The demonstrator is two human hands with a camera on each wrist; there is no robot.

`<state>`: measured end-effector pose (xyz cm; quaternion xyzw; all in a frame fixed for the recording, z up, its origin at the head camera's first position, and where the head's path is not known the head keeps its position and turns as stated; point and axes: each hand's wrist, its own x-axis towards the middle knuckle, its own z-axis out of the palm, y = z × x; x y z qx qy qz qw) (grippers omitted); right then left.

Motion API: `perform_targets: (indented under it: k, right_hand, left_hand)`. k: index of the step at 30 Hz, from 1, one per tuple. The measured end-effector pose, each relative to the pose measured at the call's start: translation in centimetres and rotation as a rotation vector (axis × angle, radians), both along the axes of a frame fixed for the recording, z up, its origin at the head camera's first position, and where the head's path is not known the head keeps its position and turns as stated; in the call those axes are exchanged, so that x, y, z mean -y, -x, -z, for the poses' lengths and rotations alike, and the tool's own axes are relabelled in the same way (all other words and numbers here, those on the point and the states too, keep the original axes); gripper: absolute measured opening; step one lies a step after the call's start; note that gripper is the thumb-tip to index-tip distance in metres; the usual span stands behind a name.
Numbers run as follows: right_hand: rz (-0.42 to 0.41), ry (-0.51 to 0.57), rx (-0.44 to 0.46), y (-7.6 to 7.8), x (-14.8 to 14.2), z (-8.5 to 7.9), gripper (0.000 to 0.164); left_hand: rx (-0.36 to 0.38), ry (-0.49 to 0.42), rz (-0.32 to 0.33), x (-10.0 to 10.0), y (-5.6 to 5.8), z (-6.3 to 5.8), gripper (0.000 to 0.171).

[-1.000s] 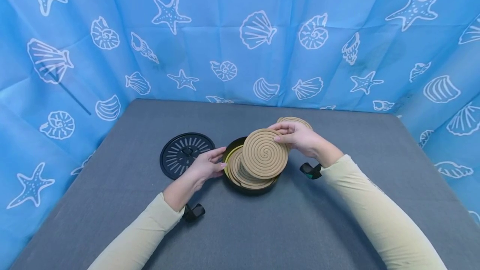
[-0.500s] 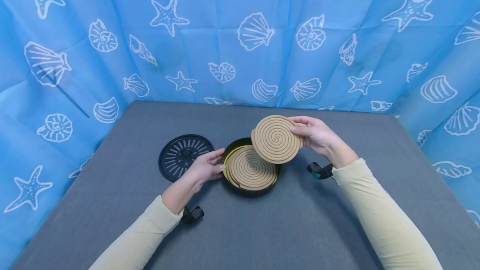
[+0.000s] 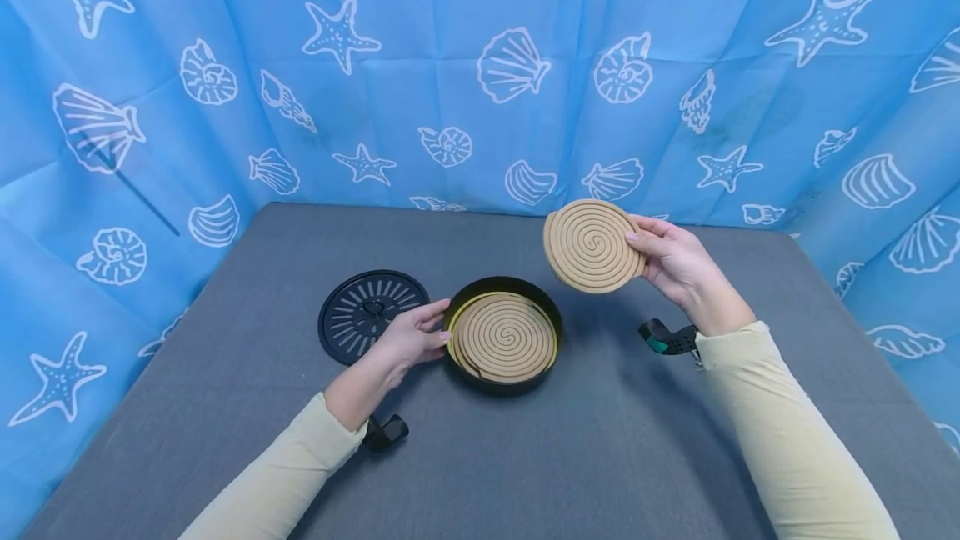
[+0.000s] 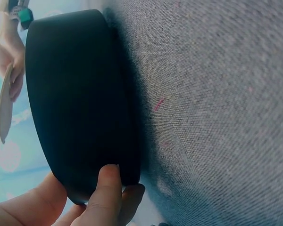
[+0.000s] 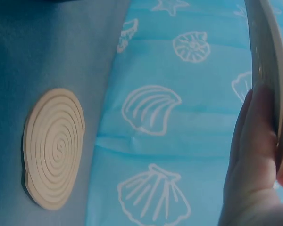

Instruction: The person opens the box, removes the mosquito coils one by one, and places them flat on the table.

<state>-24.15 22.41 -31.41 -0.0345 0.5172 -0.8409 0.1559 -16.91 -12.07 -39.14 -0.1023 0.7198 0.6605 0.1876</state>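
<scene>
My right hand pinches a tan mosquito coil at its right edge, raised above the table, thumb on the near face. Left of it stands a round black tin holding another mosquito coil and a yellow ring. With thumb and fingers, my left hand grips the tin's left side; in the left wrist view its fingers press the tin's outer wall. One more mosquito coil lies on the table in the right wrist view, mostly hidden in the head view.
A black slotted lid lies flat on the grey table, left of the tin and partly behind the left hand. A blue curtain with white shells and starfish hangs behind the table.
My right hand has lifted the mosquito coil out from over the tin and carried it up and to the right. The left hand has stayed at the tin's rim.
</scene>
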Motion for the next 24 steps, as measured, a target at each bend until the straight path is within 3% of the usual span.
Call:
perform_targets:
  k: [11,17,19,24]
  right_hand:
    - [0.109,0.126,0.047,0.2,-2.6,0.2,0.018]
    - [0.164,0.17,0.085,0.4,-3.8,0.4,0.07]
    - [0.187,0.195,0.101,0.4,-4.2,0.5,0.077]
    - [0.244,0.25,0.124,0.5,-5.1,0.9,0.046]
  left_hand:
    - [0.001,-0.01,0.008,0.1,0.1,0.1,0.054]
    - [0.007,-0.025,0.011,0.2,0.0,0.0,0.054]
    - [0.007,-0.025,0.01,0.2,0.0,0.0,0.053]
    - [0.007,-0.025,0.007,0.2,0.0,0.0,0.053]
